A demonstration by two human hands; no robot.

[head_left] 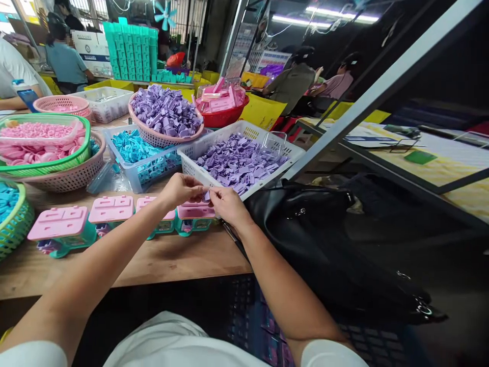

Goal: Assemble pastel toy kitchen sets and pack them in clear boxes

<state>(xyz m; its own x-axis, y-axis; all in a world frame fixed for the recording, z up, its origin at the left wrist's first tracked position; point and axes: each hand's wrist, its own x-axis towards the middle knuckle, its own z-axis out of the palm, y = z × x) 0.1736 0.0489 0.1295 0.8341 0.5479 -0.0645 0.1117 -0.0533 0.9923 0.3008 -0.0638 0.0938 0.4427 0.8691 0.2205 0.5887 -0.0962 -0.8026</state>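
Both my hands meet over the rightmost of several pink-topped teal toy units (195, 216) lined along the wooden table (179, 260). My left hand (180, 189) is closed in a pinch above that unit. My right hand (227, 204) is also pinched, and a small purple plastic piece (207, 196) shows between the two sets of fingertips. Just behind my hands stands a white basket (191, 153) full of purple pieces. More toy units (63, 229) stand in the row to the left.
A blue basket of blue parts (142, 153), a pink basket of purple parts (164, 114) and trays of pink parts (42, 142) crowd the back. A black bag (324, 239) lies to the right. Other people work at tables behind.
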